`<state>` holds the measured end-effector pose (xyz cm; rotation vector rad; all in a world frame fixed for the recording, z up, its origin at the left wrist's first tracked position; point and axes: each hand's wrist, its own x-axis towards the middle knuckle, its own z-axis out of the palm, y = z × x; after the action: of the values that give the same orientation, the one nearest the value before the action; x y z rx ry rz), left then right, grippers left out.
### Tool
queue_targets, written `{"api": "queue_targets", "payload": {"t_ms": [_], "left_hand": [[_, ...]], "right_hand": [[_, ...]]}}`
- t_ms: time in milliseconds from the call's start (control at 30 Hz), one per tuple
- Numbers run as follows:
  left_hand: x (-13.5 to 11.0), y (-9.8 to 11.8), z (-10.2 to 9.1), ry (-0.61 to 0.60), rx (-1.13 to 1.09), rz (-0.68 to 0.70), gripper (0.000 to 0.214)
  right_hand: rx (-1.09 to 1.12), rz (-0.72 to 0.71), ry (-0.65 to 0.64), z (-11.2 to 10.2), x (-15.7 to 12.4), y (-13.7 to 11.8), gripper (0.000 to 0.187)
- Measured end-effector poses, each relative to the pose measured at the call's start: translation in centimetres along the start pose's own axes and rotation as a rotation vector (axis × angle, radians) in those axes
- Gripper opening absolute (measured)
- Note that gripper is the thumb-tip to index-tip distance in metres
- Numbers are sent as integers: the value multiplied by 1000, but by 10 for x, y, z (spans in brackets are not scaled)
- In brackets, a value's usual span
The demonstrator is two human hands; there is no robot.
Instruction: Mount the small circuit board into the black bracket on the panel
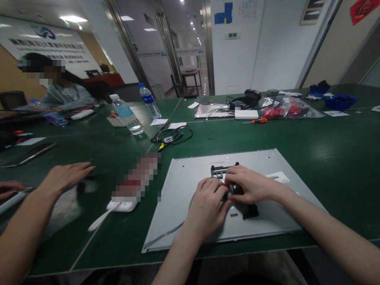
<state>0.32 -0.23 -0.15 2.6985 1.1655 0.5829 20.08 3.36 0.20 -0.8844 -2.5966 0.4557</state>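
Observation:
A flat light-grey panel (184, 186), which looks like the back of a display, lies on the green table in front of me. My left hand (209, 204) and my right hand (247, 184) meet over its middle, with fingers bent together. Between them is a small dark, shiny part (236, 189), mostly covered by the fingers, so its kind cannot be made out. A black slotted bracket (219, 171) shows just beyond my hands. Nearer to me on the panel are a black piece (251, 211) and a small grey strip (234, 215). A flat grey cable (168, 233) runs out under my left wrist.
Left of the panel lie a phone with a white case (126, 204) and a coiled black cable (172, 134). Water bottles (126, 114), an orange screwdriver (259, 120) and a plastic bag (289, 109) lie farther off. Another person's hand (67, 176) rests at the left.

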Motion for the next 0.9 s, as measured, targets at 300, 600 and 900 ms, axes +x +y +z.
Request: {"api": "queue_targets", "payload": {"t_ms": [300, 600, 900], "left_hand": [[-1, 0, -1, -16, 10, 9, 10], [0, 0, 2, 1, 8, 36, 8], [-1, 1, 0, -23, 19, 14, 12]], "right_hand": [[4, 15, -18, -1, 0, -1, 21], [24, 17, -30, -5, -2, -1, 19], [34, 7, -29, -6, -1, -1, 16]]}}
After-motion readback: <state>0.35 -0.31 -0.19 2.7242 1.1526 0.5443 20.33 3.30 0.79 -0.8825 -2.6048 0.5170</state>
